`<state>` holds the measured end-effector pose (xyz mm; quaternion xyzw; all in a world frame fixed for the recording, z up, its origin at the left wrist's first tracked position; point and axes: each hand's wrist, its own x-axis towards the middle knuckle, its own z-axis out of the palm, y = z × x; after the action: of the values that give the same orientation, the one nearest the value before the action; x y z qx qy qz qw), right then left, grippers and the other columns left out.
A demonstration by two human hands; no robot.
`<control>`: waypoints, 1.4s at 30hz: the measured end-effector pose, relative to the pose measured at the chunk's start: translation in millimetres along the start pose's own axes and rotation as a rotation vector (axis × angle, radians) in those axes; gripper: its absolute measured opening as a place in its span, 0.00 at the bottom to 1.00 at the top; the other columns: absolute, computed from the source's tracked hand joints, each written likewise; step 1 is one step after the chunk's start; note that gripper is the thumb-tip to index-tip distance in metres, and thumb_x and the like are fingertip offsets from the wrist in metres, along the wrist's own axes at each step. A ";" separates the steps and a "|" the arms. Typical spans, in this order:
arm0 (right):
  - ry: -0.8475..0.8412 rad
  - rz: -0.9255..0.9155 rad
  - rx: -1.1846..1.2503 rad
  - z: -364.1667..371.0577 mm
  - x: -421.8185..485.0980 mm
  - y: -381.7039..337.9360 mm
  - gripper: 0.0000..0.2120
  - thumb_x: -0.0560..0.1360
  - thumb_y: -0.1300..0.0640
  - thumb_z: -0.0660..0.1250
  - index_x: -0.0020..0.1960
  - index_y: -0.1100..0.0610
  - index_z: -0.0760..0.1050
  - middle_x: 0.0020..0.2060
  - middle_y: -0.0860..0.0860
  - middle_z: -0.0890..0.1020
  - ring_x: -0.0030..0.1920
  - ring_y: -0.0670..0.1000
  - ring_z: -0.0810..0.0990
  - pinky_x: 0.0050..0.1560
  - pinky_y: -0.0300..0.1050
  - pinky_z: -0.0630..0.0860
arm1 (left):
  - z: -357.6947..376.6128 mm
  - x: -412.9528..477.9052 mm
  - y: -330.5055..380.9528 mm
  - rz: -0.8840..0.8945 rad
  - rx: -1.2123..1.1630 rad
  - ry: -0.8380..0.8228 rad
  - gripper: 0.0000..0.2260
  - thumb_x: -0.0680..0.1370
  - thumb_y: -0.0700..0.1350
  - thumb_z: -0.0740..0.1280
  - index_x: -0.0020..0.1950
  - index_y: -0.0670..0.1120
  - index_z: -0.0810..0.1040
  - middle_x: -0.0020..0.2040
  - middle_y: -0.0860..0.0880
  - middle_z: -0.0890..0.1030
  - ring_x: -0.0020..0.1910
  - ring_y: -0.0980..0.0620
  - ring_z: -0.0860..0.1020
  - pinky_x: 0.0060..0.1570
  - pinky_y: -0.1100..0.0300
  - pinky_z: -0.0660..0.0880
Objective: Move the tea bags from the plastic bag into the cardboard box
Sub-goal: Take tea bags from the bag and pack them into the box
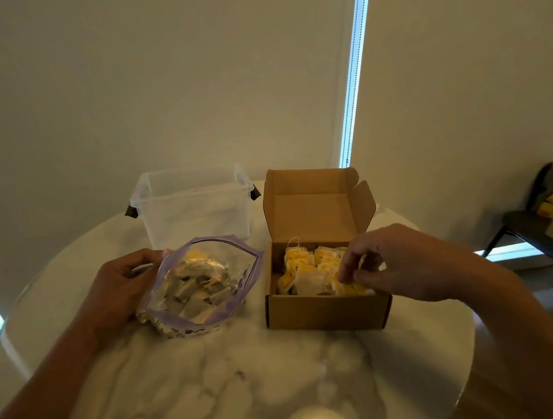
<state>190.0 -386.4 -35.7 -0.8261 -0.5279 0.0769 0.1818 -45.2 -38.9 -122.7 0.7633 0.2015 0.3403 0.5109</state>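
A clear plastic bag with a purple zip edge lies open on the marble table, several tea bags inside it. My left hand grips the bag's left rim and holds it open. To the right stands a brown cardboard box with its lid tilted back. Several tea bags with yellow tags lie inside. My right hand reaches over the box's right front corner, its fingertips pinching a tea bag that rests in the box.
An empty clear plastic tub with dark handles stands behind the bag. The round marble table ends close on the right. A dark chair with items on it stands at the far right.
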 end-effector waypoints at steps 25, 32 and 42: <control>0.207 -0.291 0.336 43.7 30.9 -95.8 0.09 0.78 0.58 0.76 0.55 0.45 0.86 0.47 0.37 0.86 0.50 0.37 0.84 0.50 0.28 0.78 | 5.0 -1.4 10.1 -0.040 -0.021 0.033 0.09 0.84 0.44 0.71 0.47 0.46 0.90 0.42 0.51 0.89 0.40 0.61 0.84 0.40 0.68 0.79; 0.131 -0.417 0.022 106.9 104.8 -142.3 0.10 0.80 0.59 0.70 0.57 0.50 0.87 0.50 0.48 0.87 0.49 0.47 0.83 0.55 0.42 0.80 | 1.5 -4.1 13.7 0.001 -0.035 -0.019 0.13 0.84 0.45 0.71 0.43 0.55 0.90 0.44 0.49 0.90 0.41 0.58 0.86 0.41 0.65 0.80; 0.013 -0.325 -0.127 135.3 112.7 -128.5 0.07 0.79 0.59 0.68 0.54 0.53 0.84 0.46 0.49 0.83 0.44 0.51 0.81 0.46 0.40 0.78 | -2.3 0.0 4.7 -0.019 0.005 -0.011 0.10 0.84 0.47 0.71 0.47 0.57 0.90 0.49 0.52 0.90 0.49 0.57 0.87 0.51 0.61 0.79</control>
<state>86.9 -206.9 -104.0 -0.7400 -0.6572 0.0078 0.1427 -47.1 -39.3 -117.7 0.7647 0.2066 0.3307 0.5131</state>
